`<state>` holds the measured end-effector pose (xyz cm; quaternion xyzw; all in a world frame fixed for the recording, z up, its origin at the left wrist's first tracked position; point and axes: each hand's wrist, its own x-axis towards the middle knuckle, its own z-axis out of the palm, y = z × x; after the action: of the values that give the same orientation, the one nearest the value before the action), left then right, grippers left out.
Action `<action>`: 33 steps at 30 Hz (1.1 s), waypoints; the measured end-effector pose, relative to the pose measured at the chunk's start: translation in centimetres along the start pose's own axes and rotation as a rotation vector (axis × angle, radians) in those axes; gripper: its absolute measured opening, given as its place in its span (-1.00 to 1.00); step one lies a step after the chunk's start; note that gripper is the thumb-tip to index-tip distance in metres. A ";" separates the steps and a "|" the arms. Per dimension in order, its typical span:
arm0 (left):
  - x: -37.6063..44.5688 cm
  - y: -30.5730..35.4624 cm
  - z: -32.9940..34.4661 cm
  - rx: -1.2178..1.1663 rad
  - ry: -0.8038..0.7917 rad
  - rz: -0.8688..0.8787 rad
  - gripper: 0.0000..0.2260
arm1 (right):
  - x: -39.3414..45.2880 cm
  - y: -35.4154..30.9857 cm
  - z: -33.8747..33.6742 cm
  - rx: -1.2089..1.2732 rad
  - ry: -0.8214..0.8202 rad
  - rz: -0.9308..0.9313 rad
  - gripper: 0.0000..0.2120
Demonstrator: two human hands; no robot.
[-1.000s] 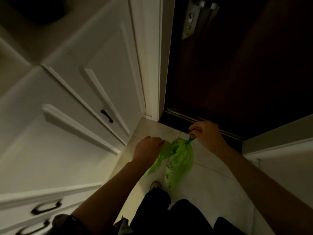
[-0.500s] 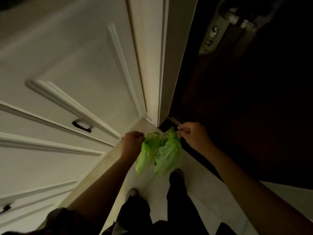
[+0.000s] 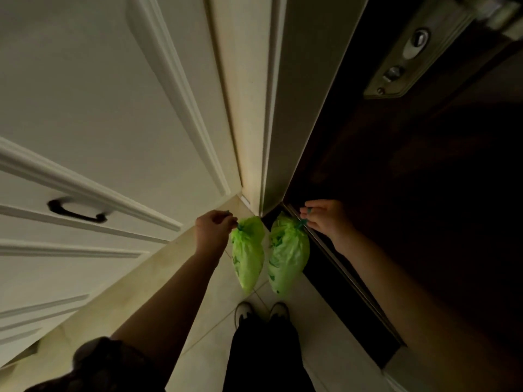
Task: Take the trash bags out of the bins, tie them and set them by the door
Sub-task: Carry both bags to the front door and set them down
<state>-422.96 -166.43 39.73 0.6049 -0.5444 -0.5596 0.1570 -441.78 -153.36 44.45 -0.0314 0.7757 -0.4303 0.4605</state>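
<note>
The door handle point(image 3: 506, 15) at one o'clock is running off the top right corner, the drawer pull point(image 3: 77, 212) at nine o'clock is smearing with blur, and dark trousers point(image 3: 266, 355) are hiding most of both shoes point(image 3: 278, 309).

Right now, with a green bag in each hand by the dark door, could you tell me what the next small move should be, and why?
Probably lower both bags to the floor tiles beside the door. The left hand and right hand each pinch a gathered, tied neck; the left bag and right bag appear to hang above the tiles at the threshold.
</note>
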 end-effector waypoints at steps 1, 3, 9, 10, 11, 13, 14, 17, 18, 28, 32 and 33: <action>0.7 -0.3 0.6 0.003 -0.003 0.007 -0.84 | 1.1 0.1 0.1 0.016 0.005 0.011 -0.64; 2.1 -0.8 1.7 0.012 0.001 0.017 -0.85 | 3.2 0.6 0.5 0.015 0.016 0.020 -0.62; 5.8 -2.0 2.9 0.017 0.119 0.043 -0.87 | 9.1 2.0 1.5 -0.053 0.078 0.008 -0.61; 6.4 -2.2 2.9 0.012 0.164 0.057 -0.89 | 9.8 2.0 1.7 -0.075 0.085 -0.002 -0.62; 6.8 -2.3 3.0 -0.003 0.211 0.072 -0.90 | 10.4 2.0 2.0 -0.091 0.085 -0.012 -0.62; 7.5 -2.5 3.3 -0.053 0.263 0.088 -0.90 | 11.4 2.0 2.6 -0.113 0.079 -0.037 -0.61; 7.6 -2.6 3.6 -0.068 0.261 0.094 -0.91 | 11.8 2.1 2.9 -0.124 0.077 -0.051 -0.61; 8.2 -3.8 4.9 -0.068 0.228 0.098 -0.92 | 13.1 2.5 3.8 -0.146 0.068 -0.090 -0.62; 8.4 -4.4 5.3 -0.071 0.219 0.098 -0.92 | 13.5 2.7 4.2 -0.154 0.071 -0.108 -0.63; 12.2 -10.6 8.4 0.138 -0.012 0.008 -0.88 | 18.2 6.0 6.2 -0.361 -0.001 -0.308 -0.69; 13.4 -11.5 8.8 0.202 -0.054 0.046 -0.87 | 19.2 7.0 6.2 -0.443 -0.155 -0.358 -0.58; 13.7 -11.7 8.9 0.212 -0.057 0.049 -0.87 | 19.3 7.3 6.0 -0.529 -0.168 -0.398 -0.54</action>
<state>-427.85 -169.94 20.60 0.5885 -0.6193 -0.5119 0.0901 -445.87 -161.26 24.84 -0.3360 0.7984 -0.2917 0.4057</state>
